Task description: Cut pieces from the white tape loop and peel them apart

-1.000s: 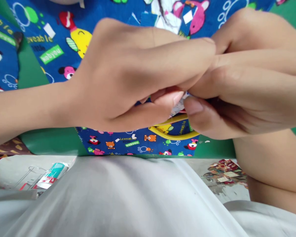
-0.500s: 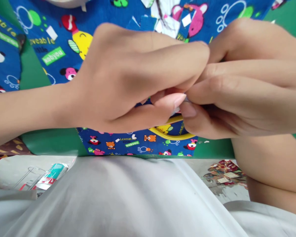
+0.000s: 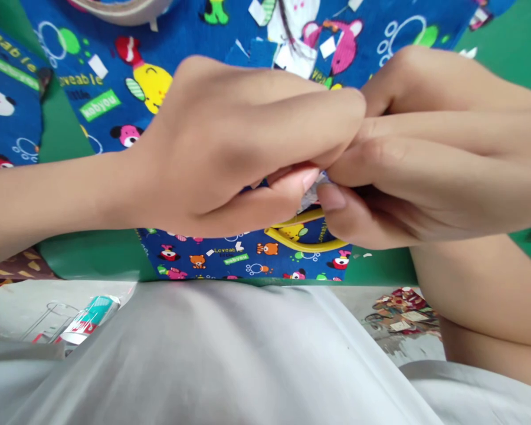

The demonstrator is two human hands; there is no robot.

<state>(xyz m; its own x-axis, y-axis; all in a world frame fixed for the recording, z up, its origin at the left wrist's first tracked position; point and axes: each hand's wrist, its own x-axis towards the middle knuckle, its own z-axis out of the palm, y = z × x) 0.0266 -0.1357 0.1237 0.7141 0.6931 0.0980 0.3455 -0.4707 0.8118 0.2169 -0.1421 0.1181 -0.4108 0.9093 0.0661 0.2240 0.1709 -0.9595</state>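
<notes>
My left hand (image 3: 230,147) and my right hand (image 3: 429,159) meet fingertip to fingertip close in front of me. Both are closed in a pinch on a small whitish scrap (image 3: 312,192), mostly hidden between thumbs and fingers. Under the hands lies blue cartoon-print fabric (image 3: 230,257) on a green table (image 3: 88,257). A yellow loop, like a scissors handle (image 3: 307,242), rests on the fabric just below my thumbs.
More blue print fabric (image 3: 9,106) lies at the far left. Small white and blue cut scraps (image 3: 292,53) are scattered at the top. A tape roll's rim (image 3: 124,9) shows at the top edge. A teal-and-white tube (image 3: 91,319) lies on the floor at lower left.
Both hands have drifted slightly down and left in view, still pinched together. The whitish scrap shows a little more between the thumbs than half a second ago.
</notes>
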